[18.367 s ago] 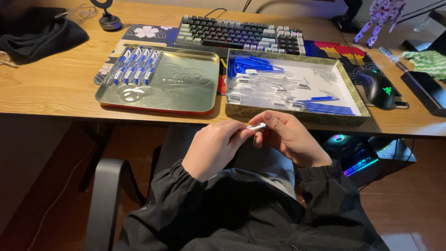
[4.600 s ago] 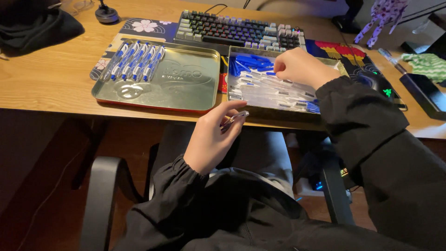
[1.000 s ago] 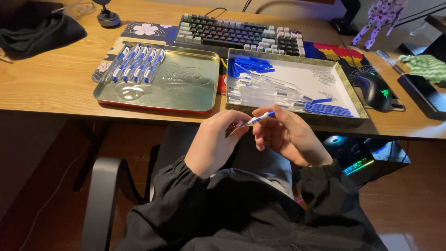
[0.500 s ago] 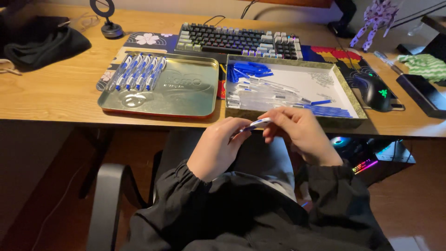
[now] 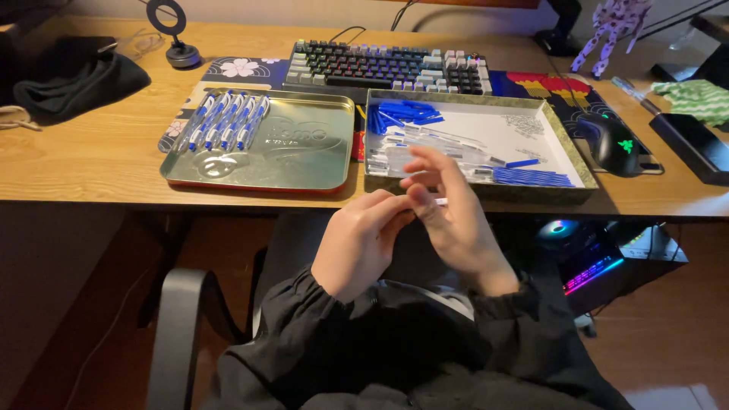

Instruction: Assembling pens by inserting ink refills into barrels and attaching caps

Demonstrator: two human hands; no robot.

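My left hand (image 5: 357, 243) and my right hand (image 5: 456, 220) meet in front of my lap, just below the desk edge. Together they pinch a small white pen (image 5: 439, 202), mostly hidden by the fingers; the right hand's upper fingers are spread. Just beyond them a shallow box (image 5: 577, 156) holds blue caps, clear pen barrels and blue refills. To its left a metal tin lid (image 5: 304, 152) carries several finished blue-and-white pens (image 5: 224, 121) laid side by side.
A backlit keyboard (image 5: 380, 64) lies behind the trays. A black mouse (image 5: 611, 144) sits at the right, a dark cloth (image 5: 72, 80) at the far left. A chair armrest (image 5: 178, 334) is at my lower left.
The view has shifted slightly. My hands stay together on the pen; the right hand has turned and its upper fingers have spread, hiding more of the pen.
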